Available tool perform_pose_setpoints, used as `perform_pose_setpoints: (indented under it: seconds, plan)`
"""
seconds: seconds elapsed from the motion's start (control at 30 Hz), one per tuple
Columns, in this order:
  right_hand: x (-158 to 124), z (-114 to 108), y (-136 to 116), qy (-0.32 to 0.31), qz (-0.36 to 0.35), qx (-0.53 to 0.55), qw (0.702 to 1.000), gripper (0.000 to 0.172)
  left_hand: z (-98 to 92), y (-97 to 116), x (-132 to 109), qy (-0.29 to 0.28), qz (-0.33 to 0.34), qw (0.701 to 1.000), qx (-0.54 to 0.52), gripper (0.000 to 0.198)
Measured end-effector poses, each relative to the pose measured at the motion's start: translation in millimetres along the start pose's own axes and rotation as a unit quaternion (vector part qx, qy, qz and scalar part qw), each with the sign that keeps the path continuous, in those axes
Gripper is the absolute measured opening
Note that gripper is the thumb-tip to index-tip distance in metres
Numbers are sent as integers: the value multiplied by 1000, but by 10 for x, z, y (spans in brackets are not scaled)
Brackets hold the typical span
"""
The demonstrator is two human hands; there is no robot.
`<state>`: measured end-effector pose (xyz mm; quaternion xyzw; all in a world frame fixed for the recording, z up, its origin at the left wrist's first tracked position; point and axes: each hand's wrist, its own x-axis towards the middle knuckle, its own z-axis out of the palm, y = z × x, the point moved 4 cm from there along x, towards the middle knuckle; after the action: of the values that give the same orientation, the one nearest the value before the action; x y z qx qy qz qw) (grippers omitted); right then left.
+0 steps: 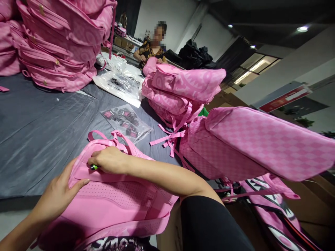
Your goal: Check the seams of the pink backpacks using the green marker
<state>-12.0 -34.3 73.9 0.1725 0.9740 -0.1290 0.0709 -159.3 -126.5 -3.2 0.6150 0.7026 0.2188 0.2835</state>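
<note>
A pink backpack (115,209) leans at the table's near edge, its perforated back panel facing up toward me. My left hand (61,184) grips its left edge, thumb on the panel and fingertips hidden behind the side. My right hand (107,160) is closed over the top of the panel, around a small tool with a black and bright green end (94,167). The rest of that tool is hidden in the fist, so its kind is unclear. Just beyond the bag lies a clear plastic bag (125,122) of small black and pink pieces.
Pink backpacks stand in a tall stack (62,45) at the far left. More pink backpacks (183,87) and a checkered one (248,139) crowd the right. White plastic packaging (120,80) lies on the grey-covered table (39,139). Another person (154,45) stands across it.
</note>
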Motion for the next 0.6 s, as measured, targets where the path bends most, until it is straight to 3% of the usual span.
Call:
perform_pose_setpoints:
  seconds: [0.13,0.3,0.43,0.53,0.6]
  plan:
    - [-109,64,-38,33,17,-29,999,24,-4,-9,-14,-23,-27,999,-3,75]
    - [-69,60,-82,60,19,21,998,22,-19,-24,-12,-3,-13,1000,-3,75]
    - [-36,-61,-68,15,0,47,999,22,-34,-59,3,9,-14,1000,6,73]
    - [-327,-115,-1,-47,12,-21,999,21,-43,-150,37,14,-20,999,29,66]
    - [-631,-122,67,-59,82,-19,995,14,-61,-243,69,38,-19,998,55,61]
